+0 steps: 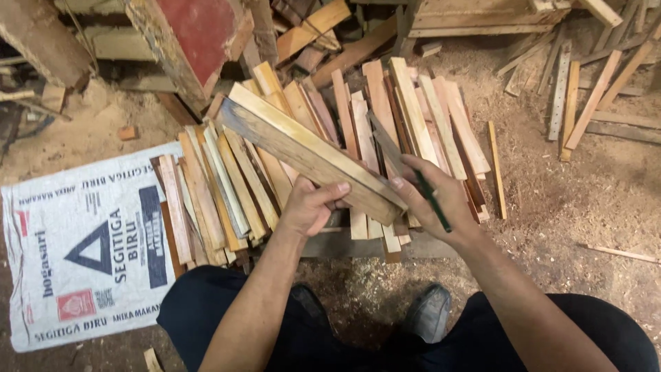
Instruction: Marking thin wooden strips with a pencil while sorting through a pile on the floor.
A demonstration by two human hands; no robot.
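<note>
Seated, knees and dark shoes (428, 311) nearest the camera, sawdust floor (585, 200) beneath.

Left hand (311, 207) closed around the near end of a long wooden slat (310, 153), thumb on top. Right hand (434, 200) braces that same end from the other side, fingers wrapped on it, and also pinches a dark pencil (432, 200) that points down past the palm. The slat slants up and away from the grip, toward the left, clear of everything below.

Just beyond and under the grip: a pile of similar slats (385, 124), fanned loosely. Left of the grip, a white printed sack (82, 248) flat on the floor. Farther out, scrap boards (592, 89) and a red-faced block (200, 34).

Step in hand looks like inspecting or marking one piece. A mark would call for steadying the slat with the left hand alone, freeing the pencil.
</note>
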